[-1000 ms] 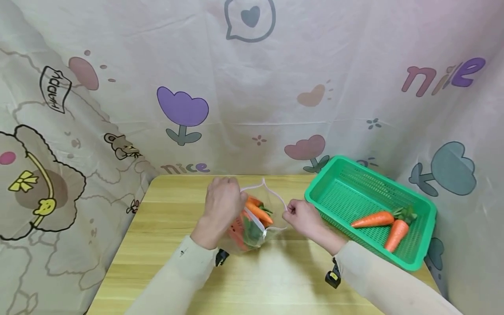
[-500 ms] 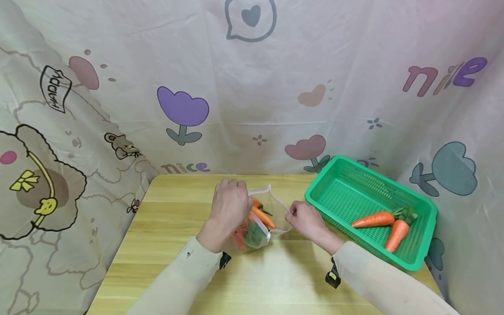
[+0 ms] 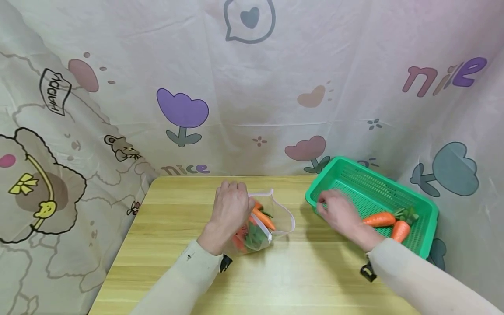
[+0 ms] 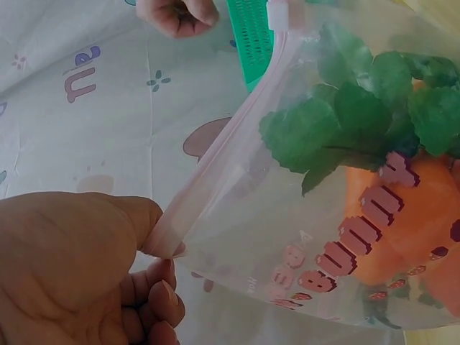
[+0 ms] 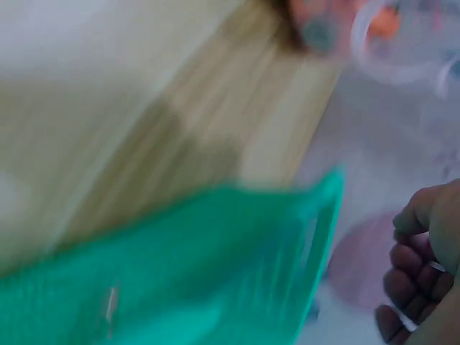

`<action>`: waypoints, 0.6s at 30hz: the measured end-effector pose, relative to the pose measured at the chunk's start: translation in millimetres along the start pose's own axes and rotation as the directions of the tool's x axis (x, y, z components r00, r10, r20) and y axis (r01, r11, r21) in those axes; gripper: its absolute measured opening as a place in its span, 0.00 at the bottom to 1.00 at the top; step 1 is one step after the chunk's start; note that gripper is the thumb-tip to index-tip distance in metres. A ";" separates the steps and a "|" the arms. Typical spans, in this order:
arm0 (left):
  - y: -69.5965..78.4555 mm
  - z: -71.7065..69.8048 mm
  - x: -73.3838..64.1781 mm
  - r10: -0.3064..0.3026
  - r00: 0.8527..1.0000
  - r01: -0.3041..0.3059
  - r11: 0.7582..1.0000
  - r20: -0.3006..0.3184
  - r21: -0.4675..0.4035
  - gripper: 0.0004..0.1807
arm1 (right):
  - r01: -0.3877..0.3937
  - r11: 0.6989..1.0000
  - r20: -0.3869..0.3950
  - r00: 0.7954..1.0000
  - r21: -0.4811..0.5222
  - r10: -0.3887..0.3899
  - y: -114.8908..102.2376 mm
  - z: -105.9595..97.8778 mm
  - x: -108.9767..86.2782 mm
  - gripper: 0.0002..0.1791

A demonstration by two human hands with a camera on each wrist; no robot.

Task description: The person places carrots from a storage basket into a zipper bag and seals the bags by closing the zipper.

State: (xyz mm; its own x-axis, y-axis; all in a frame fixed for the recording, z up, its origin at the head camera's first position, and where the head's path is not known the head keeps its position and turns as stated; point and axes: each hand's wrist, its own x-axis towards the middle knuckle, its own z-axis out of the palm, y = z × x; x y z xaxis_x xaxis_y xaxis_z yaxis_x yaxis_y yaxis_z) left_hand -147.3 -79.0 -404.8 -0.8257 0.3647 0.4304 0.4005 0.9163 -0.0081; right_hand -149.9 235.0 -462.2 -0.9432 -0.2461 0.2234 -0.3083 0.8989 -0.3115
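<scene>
My left hand (image 3: 231, 208) pinches the top edge of a clear zip bag (image 4: 237, 230) between thumb and fingers. Printed with "Bunny" lettering, the bag stands on the table, its mouth agape toward the right. Inside are orange carrots (image 3: 263, 218) with green leaves (image 4: 359, 108); how many is unclear. My right hand (image 3: 340, 215), fingers loosely curled and holding nothing, hovers over the near left side of a green basket (image 3: 387, 180). Two carrots lie in that basket, one sideways carrot (image 3: 379, 219) and one slanting carrot (image 3: 400, 231) partly behind my right forearm.
The wooden table (image 3: 173, 210) runs back to a printed cloth (image 3: 244, 87) that hangs behind it and at both sides. The green basket takes up the table's right end. The right wrist view is blurred.
My right hand has let go of the bag's right edge and moved right, over the basket. The left hand and bag shifted slightly right, then stayed in place.
</scene>
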 end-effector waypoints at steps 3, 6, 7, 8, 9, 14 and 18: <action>0.5 -0.1 -0.2 -0.014 1.000 0.014 1.000 0.015 -0.012 0.19 | 0.148 0.967 -0.074 0.983 -0.207 -0.166 44.0 -19.0 -5.1 0.02; 0.1 -0.5 -0.5 -0.024 0.999 0.025 1.000 0.029 -0.018 0.19 | 0.253 0.881 -0.050 0.954 -0.401 -0.297 89.3 -32.7 -11.7 0.06; 0.0 -0.8 -0.5 -0.027 0.999 0.027 0.999 0.032 -0.017 0.19 | 0.278 0.850 -0.022 0.947 -0.446 -0.321 103.8 -36.5 -14.2 0.08; -0.2 -1.2 -0.5 -0.028 0.999 0.029 0.999 0.033 -0.017 0.19 | 0.297 0.823 0.021 0.944 -0.484 -0.328 117.2 -39.8 -17.0 0.08; -0.5 -1.2 -0.3 -0.028 0.999 0.029 0.999 0.032 -0.016 0.19 | 0.313 0.803 0.066 0.943 -0.507 -0.326 129.0 -42.3 -19.6 0.08; -2.3 -1.5 0.3 -0.030 0.999 0.030 0.999 0.032 -0.014 0.20 | 0.334 0.753 0.257 0.940 -0.567 -0.224 174.3 -46.7 -35.6 0.13; -3.4 -2.1 0.0 -0.032 0.999 0.033 0.999 0.032 -0.020 0.20 | 0.341 0.747 0.313 0.931 -0.571 -0.186 193.7 -41.9 -44.0 0.18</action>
State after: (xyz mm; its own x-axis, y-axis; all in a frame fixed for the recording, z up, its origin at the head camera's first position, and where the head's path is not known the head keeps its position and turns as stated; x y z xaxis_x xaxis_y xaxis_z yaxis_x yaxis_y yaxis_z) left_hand -147.9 -82.4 -402.9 -0.8504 0.3402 0.4012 0.3811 0.9242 0.0242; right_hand -162.9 435.1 -493.6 -0.8601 -0.5096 -0.0235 -0.4809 0.7944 0.3711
